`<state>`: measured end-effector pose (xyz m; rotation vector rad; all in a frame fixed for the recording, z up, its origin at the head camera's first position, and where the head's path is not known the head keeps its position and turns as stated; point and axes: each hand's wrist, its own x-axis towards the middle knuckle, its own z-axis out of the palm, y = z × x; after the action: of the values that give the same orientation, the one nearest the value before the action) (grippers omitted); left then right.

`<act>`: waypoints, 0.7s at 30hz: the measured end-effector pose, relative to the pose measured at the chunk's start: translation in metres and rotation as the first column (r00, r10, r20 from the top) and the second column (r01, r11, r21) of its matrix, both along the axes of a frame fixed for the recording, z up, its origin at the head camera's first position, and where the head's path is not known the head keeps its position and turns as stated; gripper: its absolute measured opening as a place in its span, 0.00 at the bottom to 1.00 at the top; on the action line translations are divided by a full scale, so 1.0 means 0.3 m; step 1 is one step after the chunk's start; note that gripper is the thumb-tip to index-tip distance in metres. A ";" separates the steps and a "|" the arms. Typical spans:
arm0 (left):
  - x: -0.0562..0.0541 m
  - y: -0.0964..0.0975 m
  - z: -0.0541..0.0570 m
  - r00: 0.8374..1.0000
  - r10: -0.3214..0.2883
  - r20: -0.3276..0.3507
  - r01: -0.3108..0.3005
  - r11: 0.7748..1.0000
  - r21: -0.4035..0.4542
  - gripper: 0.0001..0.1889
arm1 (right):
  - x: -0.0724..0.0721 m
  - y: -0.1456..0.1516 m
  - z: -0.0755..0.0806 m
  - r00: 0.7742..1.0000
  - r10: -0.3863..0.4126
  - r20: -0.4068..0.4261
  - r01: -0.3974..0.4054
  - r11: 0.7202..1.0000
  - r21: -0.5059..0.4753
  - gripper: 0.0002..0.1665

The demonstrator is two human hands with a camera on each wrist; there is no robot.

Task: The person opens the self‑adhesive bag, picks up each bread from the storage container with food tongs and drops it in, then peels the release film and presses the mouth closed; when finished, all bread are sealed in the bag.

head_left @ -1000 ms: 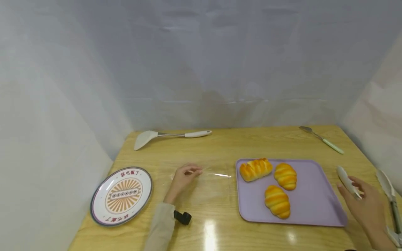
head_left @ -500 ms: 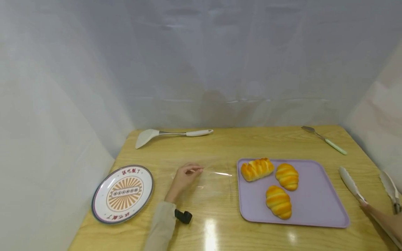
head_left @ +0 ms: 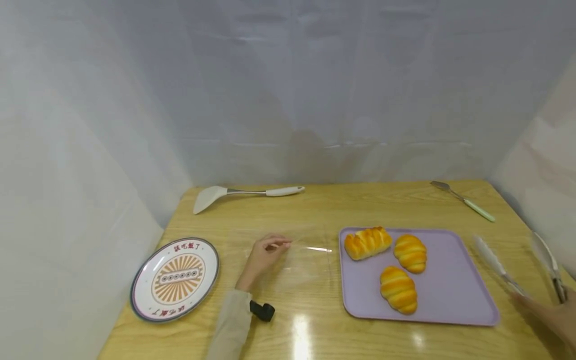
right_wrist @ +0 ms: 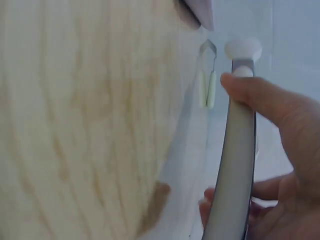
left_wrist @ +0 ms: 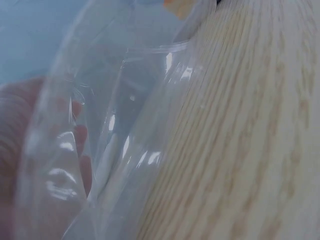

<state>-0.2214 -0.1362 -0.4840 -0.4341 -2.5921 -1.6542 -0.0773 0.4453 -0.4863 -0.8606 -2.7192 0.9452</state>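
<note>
My left hand [head_left: 265, 260] pinches a clear plastic bag [head_left: 310, 265] that lies on the table. In the left wrist view its fingers [left_wrist: 81, 140] show through the crinkled bag [left_wrist: 135, 115]. At the lower right of the head view, my right hand [head_left: 551, 315] holds a pair of tongs [head_left: 492, 260] with pale tips spread apart. The right wrist view shows the thumb pressed on one arm of the tongs [right_wrist: 235, 145], with other fingers behind. Three bread pieces, a braided loaf [head_left: 367, 243] and two rolls [head_left: 398, 290], rest on a purple tray [head_left: 454, 280] left of the tongs.
A white plate [head_left: 180, 277] with a printed pattern lies at the left. Along the back are a white turner [head_left: 247, 192] and a small server with a green handle [head_left: 463, 201]. White sheeting [head_left: 288, 100] borders the table's back and sides.
My right hand has drawn back from near the tips of the tongs towards their handle end. The tongs have then shifted slightly left and blur. My left hand stays where it was.
</note>
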 end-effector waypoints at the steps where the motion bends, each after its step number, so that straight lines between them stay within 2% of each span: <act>1: 0.000 0.001 0.001 1.000 0.000 0.000 0.000 1.000 -0.002 0.09 | 0.001 -0.006 0.011 0.997 0.069 0.028 -0.069 0.998 0.014 0.60; 2: 0.000 0.001 0.002 1.000 0.001 -0.002 -0.001 1.000 -0.003 0.09 | 0.001 -0.011 0.021 0.989 0.139 0.051 -0.142 0.989 0.047 0.58; 4: 0.002 0.003 0.004 1.000 0.003 0.002 -0.003 1.000 -0.003 0.09 | -0.003 -0.024 0.033 0.968 0.251 0.011 -0.251 0.963 0.095 0.51; 5: 0.003 0.003 0.005 1.000 0.003 0.003 -0.003 1.000 -0.003 0.09 | -0.006 -0.031 0.042 0.952 0.306 0.009 -0.306 0.946 0.107 0.52; 8: 0.000 0.005 0.002 1.000 0.005 0.001 -0.005 1.000 -0.001 0.09 | -0.021 -0.053 0.060 0.913 0.408 0.019 -0.407 0.904 0.131 0.55; 11: -0.002 0.006 -0.003 1.000 0.009 -0.006 -0.009 1.000 -0.002 0.09 | -0.037 -0.076 0.069 0.886 0.460 0.052 -0.463 0.881 0.092 0.55; 15: 0.001 0.006 -0.002 1.000 0.011 0.002 -0.011 1.000 0.008 0.10 | -0.049 -0.094 0.060 0.857 0.514 0.033 -0.515 0.852 0.099 0.52; 21: -0.001 0.003 -0.003 1.000 0.006 -0.008 -0.006 1.000 0.005 0.10 | -0.080 -0.113 0.040 0.794 0.607 -0.050 -0.584 0.782 0.217 0.49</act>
<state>-0.2216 -0.1352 -0.4849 -0.4312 -2.5805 -1.6539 -0.1013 0.4115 -0.4744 0.1251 -2.9526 0.7565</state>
